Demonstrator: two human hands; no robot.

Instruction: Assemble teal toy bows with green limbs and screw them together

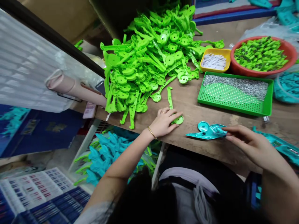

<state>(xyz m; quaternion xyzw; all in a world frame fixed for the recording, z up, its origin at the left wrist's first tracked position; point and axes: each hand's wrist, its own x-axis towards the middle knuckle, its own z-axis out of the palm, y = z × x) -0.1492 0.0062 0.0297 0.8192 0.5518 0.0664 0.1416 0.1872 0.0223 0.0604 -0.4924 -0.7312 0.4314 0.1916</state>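
My left hand (165, 121) lies over a green plastic part (170, 97) with a long arm and a round cup-shaped end, on the brown table. Its fingers are stretched out across the part, and the round end shows beyond the fingertips. At the right, my right hand (251, 141) pinches one end of a teal plastic piece (207, 132) that has a round disc and a pointed tip. The teal piece is at the table's front edge. Some of my right fingers are hidden behind the hand.
A big heap of green parts (144, 62) covers the table's left and back. A green tray (231, 98) holds small metal pieces, beside a yellow tray (227, 54) of white pieces and a red bowl (293, 53) of green pieces. Teal parts (107, 152) fill a crate below.
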